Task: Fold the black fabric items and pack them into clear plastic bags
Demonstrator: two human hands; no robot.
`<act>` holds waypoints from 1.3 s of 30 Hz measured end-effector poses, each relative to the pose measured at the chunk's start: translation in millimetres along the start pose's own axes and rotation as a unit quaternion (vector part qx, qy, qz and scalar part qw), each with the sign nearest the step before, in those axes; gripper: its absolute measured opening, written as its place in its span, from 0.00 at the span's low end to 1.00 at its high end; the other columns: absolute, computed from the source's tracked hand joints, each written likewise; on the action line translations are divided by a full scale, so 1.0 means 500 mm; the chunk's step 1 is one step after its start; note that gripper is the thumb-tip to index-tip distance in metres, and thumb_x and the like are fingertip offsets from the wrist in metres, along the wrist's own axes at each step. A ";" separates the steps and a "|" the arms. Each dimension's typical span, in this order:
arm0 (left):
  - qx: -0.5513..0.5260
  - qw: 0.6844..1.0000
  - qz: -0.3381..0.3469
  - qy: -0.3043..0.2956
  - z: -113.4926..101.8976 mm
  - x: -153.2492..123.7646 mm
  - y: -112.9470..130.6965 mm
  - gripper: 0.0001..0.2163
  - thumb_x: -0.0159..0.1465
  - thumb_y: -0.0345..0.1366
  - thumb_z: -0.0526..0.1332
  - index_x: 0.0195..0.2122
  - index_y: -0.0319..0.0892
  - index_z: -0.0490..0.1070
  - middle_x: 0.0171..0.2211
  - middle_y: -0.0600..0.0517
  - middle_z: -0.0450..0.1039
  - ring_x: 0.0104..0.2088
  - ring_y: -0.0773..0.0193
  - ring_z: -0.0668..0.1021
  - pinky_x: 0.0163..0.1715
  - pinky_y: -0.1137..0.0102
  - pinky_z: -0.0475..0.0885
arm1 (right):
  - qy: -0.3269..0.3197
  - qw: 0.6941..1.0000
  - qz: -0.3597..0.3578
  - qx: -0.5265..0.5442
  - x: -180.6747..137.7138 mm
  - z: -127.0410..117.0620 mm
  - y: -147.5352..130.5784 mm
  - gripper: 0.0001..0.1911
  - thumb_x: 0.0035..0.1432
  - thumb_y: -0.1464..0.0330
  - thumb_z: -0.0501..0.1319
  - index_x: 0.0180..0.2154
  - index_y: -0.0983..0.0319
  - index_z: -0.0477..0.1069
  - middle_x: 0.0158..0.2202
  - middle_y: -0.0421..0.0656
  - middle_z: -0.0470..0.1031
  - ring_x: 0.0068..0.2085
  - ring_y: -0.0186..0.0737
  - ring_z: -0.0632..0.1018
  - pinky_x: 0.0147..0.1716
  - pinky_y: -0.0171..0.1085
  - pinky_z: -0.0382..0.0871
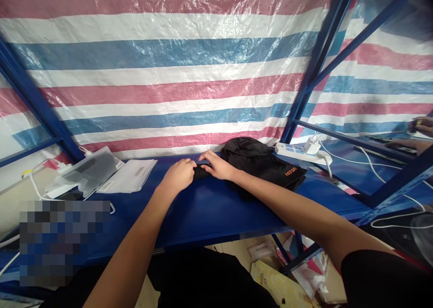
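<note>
left hand (180,175): pinching 1 black item (200,171) | right hand (219,166): grip unclear | black cloth (252,157): 1

A: From where is the view taken?
B: From the person's head, above the near edge of the blue table (203,215). The left forearm (131,245) and right forearm (297,209) are seen entering from below; black clothing (209,276) is caught at bottom centre.
A: Facing?
B: Forward and down. The striped sheet (176,87) is faced nearly square; the tabletop is viewed obliquely.
A: Range and spread?
B: The left hand (179,173) and right hand (216,165) are framed near centre, arms outstretched. Frame posts are included at both sides, converging downward; floor (233,252) is also included.
</note>
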State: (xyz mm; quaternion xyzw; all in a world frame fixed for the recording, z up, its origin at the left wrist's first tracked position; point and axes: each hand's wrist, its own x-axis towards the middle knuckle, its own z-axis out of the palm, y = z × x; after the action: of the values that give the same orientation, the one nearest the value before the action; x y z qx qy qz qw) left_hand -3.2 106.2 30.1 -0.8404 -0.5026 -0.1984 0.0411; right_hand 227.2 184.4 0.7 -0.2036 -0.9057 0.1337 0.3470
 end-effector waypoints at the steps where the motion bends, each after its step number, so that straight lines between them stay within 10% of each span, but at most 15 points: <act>1: 0.026 1.000 -0.008 -0.003 0.005 -0.002 0.010 0.15 0.72 0.32 0.55 0.52 0.41 0.80 0.47 0.39 0.80 0.50 0.44 0.82 0.54 0.54 0.75 | -0.005 1.000 -0.022 -0.003 0.001 0.003 -0.004 0.12 0.73 0.70 0.58 0.55 0.58 0.72 0.55 0.51 0.74 0.59 0.50 0.76 0.63 0.49 0.72; 7: 0.057 0.997 0.022 -0.038 0.034 -0.011 -0.004 0.19 0.77 0.46 0.54 0.57 0.37 0.75 0.49 0.35 0.78 0.51 0.40 0.80 0.56 0.50 0.72 | -0.029 0.999 -0.019 0.011 0.002 0.015 -0.004 0.19 0.72 0.76 0.52 0.56 0.58 0.74 0.55 0.50 0.78 0.56 0.48 0.80 0.61 0.48 0.73; 14: -0.004 0.997 0.049 -0.055 0.043 -0.009 -0.060 0.21 0.76 0.51 0.58 0.62 0.43 0.69 0.55 0.39 0.75 0.56 0.42 0.78 0.55 0.53 0.72 | -0.021 0.997 0.049 0.050 0.004 0.015 -0.011 0.19 0.70 0.54 0.68 0.55 0.57 0.76 0.54 0.48 0.81 0.55 0.49 0.82 0.59 0.46 0.74; 23: -0.129 0.989 -0.016 -0.073 0.033 -0.012 -0.072 0.32 0.76 0.58 0.55 0.77 0.50 0.61 0.71 0.41 0.67 0.72 0.41 0.68 0.69 0.51 0.63 | -0.034 0.997 0.053 0.053 0.005 0.015 0.006 0.22 0.67 0.57 0.72 0.58 0.57 0.75 0.58 0.50 0.80 0.58 0.51 0.81 0.62 0.49 0.73; 39: -0.196 0.977 -0.055 -0.060 0.029 0.003 -0.096 0.25 0.65 0.56 0.69 0.58 0.48 0.78 0.56 0.46 0.82 0.55 0.42 0.82 0.53 0.56 0.74 | -0.045 0.998 0.041 0.032 0.008 0.026 0.008 0.30 0.58 0.61 0.77 0.58 0.57 0.72 0.55 0.47 0.79 0.54 0.51 0.81 0.57 0.47 0.74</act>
State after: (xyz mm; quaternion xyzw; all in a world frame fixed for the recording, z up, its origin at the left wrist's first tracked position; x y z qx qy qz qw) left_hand -39.5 135.0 11.2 -0.8137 -0.5008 -0.2443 -0.1658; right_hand 216.6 188.5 -8.0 -0.2232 -0.9065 0.1855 0.3068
